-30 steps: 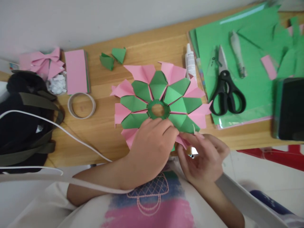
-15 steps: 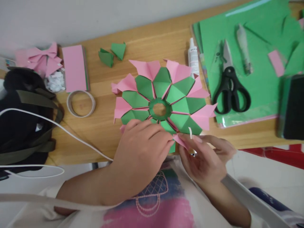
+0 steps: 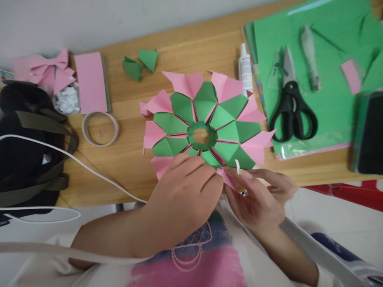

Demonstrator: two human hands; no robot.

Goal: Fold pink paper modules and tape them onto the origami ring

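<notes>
A ring-shaped paper flower (image 3: 237, 131) with green folded petals and pink pointed tips lies near the table's front edge, a round hole at its middle. My left hand (image 3: 185, 191) is closed over its lower side, fingers curled on the front petals and hiding them. Close by on the right, my right hand (image 3: 259, 195) pinches a pink paper tip (image 3: 226, 178) at the flower's front edge. A narrow white strip (image 3: 237, 166) sticks up beside its fingers. What lies beneath both sets of fingertips is hidden.
Two green folded pieces (image 3: 132, 69) lie behind the flower. To the left are a tape roll (image 3: 100, 142), a pink paper stack (image 3: 91, 83) and a black bag (image 3: 26, 147) with white cable. At right, scissors (image 3: 291, 105) rest on green sheets (image 3: 329, 119) near a glue bottle (image 3: 245, 71).
My left hand has moved slightly right and toward me, showing more of a pink tip at the flower's lower left. The right hand keeps its pinch almost in place.
</notes>
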